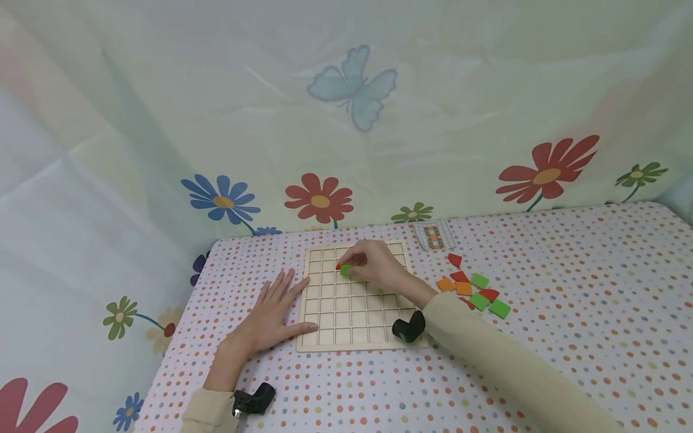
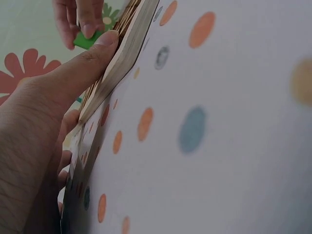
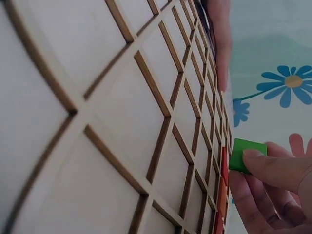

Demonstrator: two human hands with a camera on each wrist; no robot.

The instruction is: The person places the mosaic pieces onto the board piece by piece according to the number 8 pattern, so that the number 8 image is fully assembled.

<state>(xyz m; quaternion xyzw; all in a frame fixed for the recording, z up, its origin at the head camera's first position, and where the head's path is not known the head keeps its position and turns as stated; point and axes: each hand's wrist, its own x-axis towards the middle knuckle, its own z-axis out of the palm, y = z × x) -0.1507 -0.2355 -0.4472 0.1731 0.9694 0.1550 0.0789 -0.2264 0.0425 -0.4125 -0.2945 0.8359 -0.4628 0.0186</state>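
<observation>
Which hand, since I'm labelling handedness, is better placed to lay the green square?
Likely the right hand: it pinches the green square over the grid board; the left hand only touches its edge.

Showing no readable text, label, brand, number or sign in the head view or either wrist view.

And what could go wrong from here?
The green tile, pinched in the right hand above the grid board, might slip or land crooked. That hand could bump the red piece already in the grid. The right sleeve, close to the loose pieces in the head view, might nudge them.
</observation>
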